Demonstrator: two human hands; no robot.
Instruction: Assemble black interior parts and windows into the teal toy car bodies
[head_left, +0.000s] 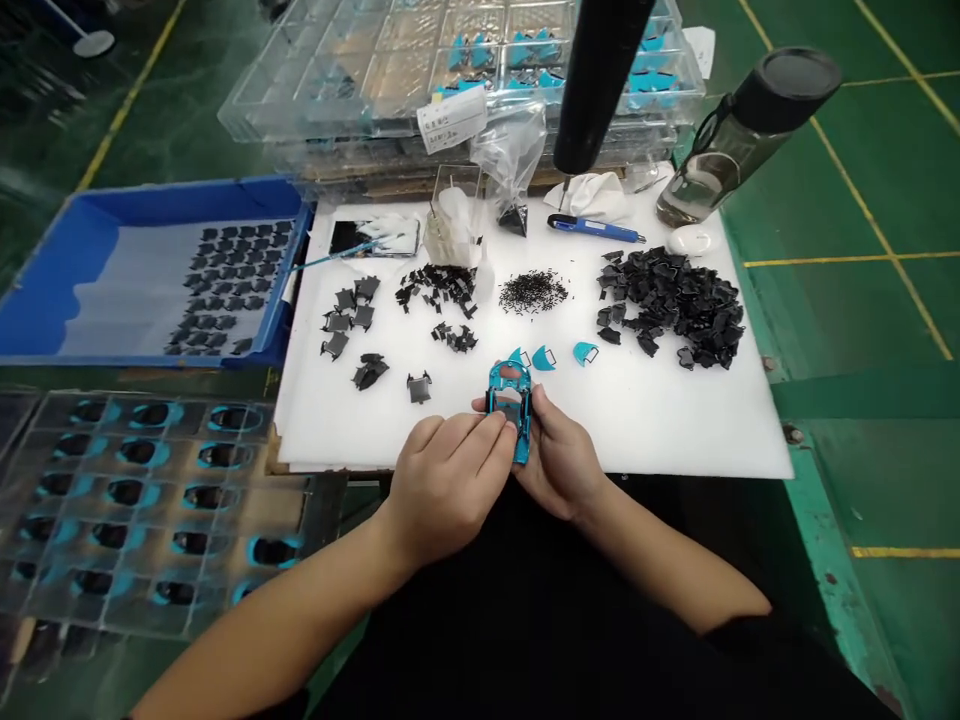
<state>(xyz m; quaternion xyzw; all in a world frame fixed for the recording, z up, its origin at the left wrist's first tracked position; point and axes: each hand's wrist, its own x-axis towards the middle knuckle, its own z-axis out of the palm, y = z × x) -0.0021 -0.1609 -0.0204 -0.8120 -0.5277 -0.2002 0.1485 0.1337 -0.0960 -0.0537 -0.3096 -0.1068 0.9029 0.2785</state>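
Observation:
A blue toy car body [523, 448] with black parts inside is held upright over the front edge of the white board [660, 430]. My right hand [562, 455] grips it from the right and beneath. The closed fingers of my left hand [454, 475] press on a dark grey piece [508, 409] inside the shell. Small blue pieces [544, 358] lie just beyond the car body, another blue piece [585, 353] to their right. A single dark part [419, 388] rests left of the hands.
Black parts [675, 305] are heaped at right, tiny screws [534, 292] mid-board. A dark screwdriver [600, 80] hangs above. A bottle [750, 135] stands at back right, a blue tray [120, 270] at left, a compartment tray [142, 500] below it, and clear trays [360, 110] behind.

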